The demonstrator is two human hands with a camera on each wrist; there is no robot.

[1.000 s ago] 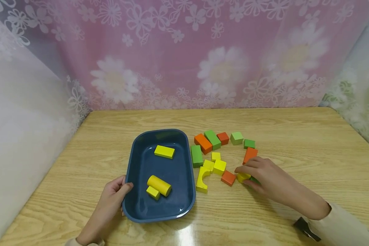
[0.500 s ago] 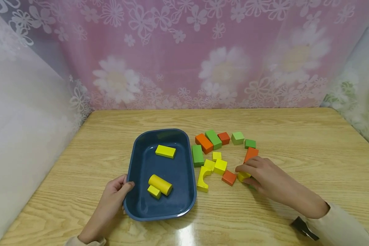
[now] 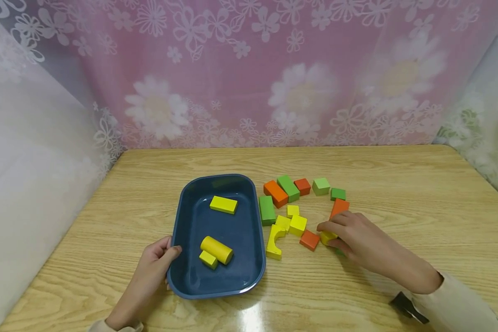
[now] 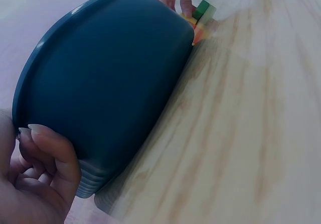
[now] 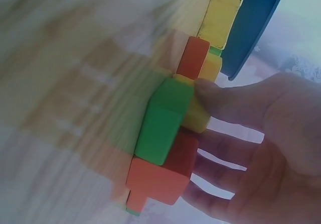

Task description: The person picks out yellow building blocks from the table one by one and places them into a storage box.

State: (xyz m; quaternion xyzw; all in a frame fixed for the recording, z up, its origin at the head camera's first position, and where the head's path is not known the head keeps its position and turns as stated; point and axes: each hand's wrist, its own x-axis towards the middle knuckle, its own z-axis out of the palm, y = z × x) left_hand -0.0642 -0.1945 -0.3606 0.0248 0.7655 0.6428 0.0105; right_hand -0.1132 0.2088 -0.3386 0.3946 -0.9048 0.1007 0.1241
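In the head view my left hand (image 3: 149,267) grips the left rim of a dark blue tray (image 3: 240,221), thumb over the edge and fingers curled beneath it. Inside lie a yellow oblong block (image 3: 223,204), a yellow cylinder (image 3: 216,249) and a small yellow block (image 3: 208,259). To the tray's right, my right hand (image 3: 365,242) pinches a yellow block (image 3: 327,238) between thumb and fingers, low at the table. Part of that block is hidden by the hand. Beside it in the right wrist view stand a green block (image 5: 160,126) and an orange-red block (image 5: 160,179).
A yellow arch block (image 3: 273,246), an orange block (image 3: 309,240) and several yellow cubes (image 3: 298,225) lie between tray and right hand. Green blocks (image 3: 267,210) and red ones (image 3: 302,186) curve behind them on the wooden table (image 3: 419,193). A flowered curtain (image 3: 232,92) hangs behind.
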